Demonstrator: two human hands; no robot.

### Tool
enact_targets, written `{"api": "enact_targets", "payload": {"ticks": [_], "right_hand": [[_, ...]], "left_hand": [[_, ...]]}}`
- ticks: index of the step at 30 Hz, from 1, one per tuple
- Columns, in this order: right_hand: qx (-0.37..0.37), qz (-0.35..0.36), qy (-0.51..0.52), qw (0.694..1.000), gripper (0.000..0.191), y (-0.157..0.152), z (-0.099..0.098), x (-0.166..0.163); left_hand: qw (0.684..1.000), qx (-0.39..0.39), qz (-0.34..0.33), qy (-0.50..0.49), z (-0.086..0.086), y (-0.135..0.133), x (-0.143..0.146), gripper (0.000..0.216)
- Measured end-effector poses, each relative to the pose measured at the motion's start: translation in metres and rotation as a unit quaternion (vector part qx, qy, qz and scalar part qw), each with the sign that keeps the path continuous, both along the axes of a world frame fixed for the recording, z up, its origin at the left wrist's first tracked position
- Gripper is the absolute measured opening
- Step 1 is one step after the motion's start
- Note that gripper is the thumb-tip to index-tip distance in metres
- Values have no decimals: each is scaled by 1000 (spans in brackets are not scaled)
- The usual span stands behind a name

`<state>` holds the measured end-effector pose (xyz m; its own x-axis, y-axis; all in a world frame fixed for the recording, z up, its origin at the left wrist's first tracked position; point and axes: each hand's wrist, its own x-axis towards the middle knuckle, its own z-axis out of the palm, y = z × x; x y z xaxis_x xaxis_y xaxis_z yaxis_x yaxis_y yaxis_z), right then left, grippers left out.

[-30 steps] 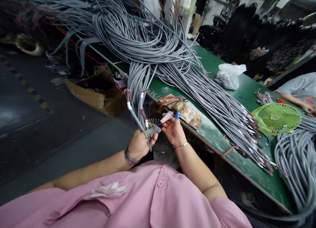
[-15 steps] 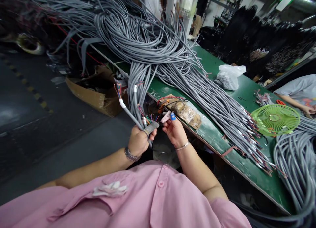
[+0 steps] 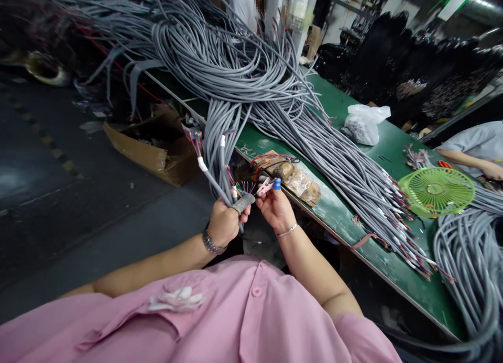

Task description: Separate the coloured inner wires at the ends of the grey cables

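My left hand (image 3: 225,222) is closed around several grey cables (image 3: 217,169) that hang over the edge of the green table (image 3: 393,279). Their stripped ends fan out into thin coloured wires (image 3: 242,187) just above my fist. One cable end with a white band (image 3: 201,164) sticks up to the left. My right hand (image 3: 276,206) is right beside it, its taped fingertips pinched on the coloured wire ends. A large heap of the same grey cables (image 3: 236,64) covers the table beyond my hands.
A green fan guard (image 3: 437,191) lies on the table at right, next to another person's arm (image 3: 475,166). A white plastic bag (image 3: 363,123) sits further back. An open cardboard box (image 3: 155,145) stands on the dark floor at left. Taped brown blocks (image 3: 296,179) lie at the table edge.
The banded cable end has swung a little left and upward, then back toward the bundle. Both hands stay together at the wire ends, shifted slightly upward in view.
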<state>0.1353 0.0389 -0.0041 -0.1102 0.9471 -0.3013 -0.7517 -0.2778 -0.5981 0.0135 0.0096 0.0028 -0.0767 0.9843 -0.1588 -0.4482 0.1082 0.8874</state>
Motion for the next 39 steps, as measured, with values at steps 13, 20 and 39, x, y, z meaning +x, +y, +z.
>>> {"api": "enact_targets", "payload": {"ticks": [13,20,39], "right_hand": [[-14,-42,-2,999,35,-1,-2,-8],[-17,28,7,999,48,-14,-13,3],[153,105,-268,946,25,-70,8,-15]], "left_hand": [[1000,-7,-17,23,-6,-4,-2,23],[999,-21,-41,4,-5,-9,-10,21],[987,-1,-160,19,-22,-33,-28,22]]}}
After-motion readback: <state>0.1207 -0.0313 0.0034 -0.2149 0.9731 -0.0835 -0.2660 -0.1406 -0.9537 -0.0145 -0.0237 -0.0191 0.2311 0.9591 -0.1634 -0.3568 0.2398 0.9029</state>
